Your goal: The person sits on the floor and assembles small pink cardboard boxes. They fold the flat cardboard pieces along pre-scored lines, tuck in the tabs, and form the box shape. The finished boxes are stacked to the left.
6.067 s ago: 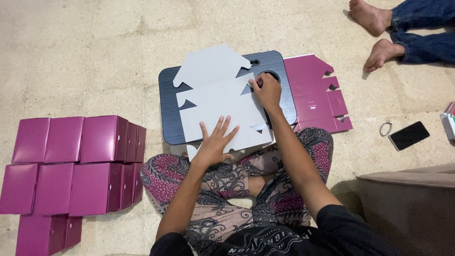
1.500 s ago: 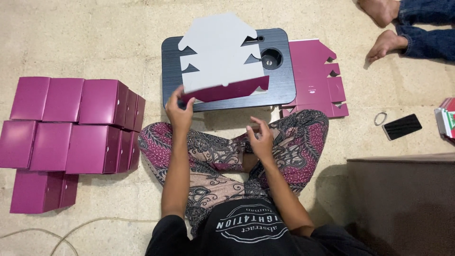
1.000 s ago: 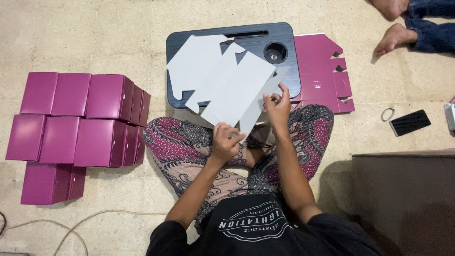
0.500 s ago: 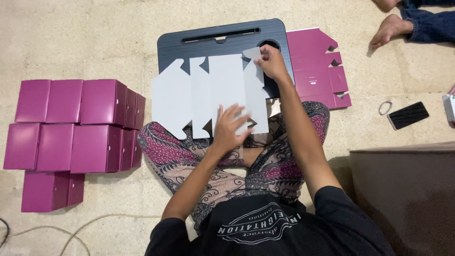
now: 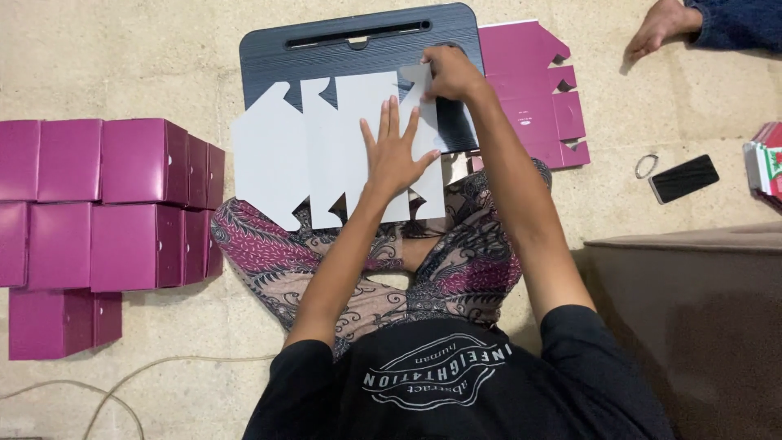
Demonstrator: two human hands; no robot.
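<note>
So I've got the flat box blank (image 5: 326, 155) spread white side up across the dark lap tray (image 5: 358, 49), its lower edge hanging over my knees; my left hand (image 5: 395, 155) is pressed flat on the middle of it, fingers spread wide, holding nothing; my right hand (image 5: 452, 73) is pinching the top right flap of the blank, up by the tray's far corner; folded magenta boxes (image 5: 106, 204) sit stacked on the floor to my left; more flat magenta blanks (image 5: 533, 90) lie just right of the tray; a black phone (image 5: 684, 178) and a ring (image 5: 646, 166) are on the floor further right; someone else's bare foot (image 5: 664, 24) is at the top right.
</note>
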